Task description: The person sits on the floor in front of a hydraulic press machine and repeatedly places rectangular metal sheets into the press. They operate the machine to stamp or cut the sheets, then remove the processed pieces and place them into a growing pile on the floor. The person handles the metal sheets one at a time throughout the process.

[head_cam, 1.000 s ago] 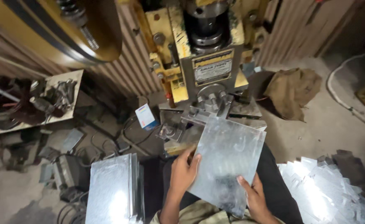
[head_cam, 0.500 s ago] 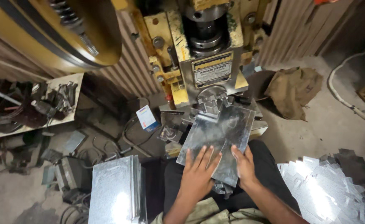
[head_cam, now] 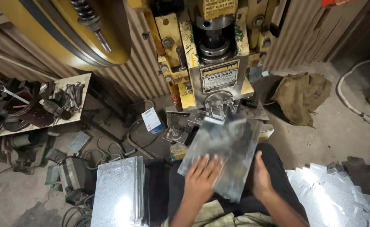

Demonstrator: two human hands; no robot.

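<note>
On a dusty concrete floor [head_cam: 344, 126], both hands press a metal sheet [head_cam: 225, 147].

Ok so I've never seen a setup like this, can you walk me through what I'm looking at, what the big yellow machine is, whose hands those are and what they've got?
The picture comes from a camera worn on a person's head, looking down, so the two hands at the bottom are that person's own. The left hand lies flat on a shiny metal sheet, and the right hand steadies its right edge. The sheet's far end points at the base of a yellow press machine, which looks like a workshop press for punching or shaping metal. A big yellow wheel sits at the upper left. On the floor, a stack of flat sheets stands at the left and a pile of shiny metal pieces lies at the right. A shelf of tools is at the far left, and a brown sack at the right.
</note>
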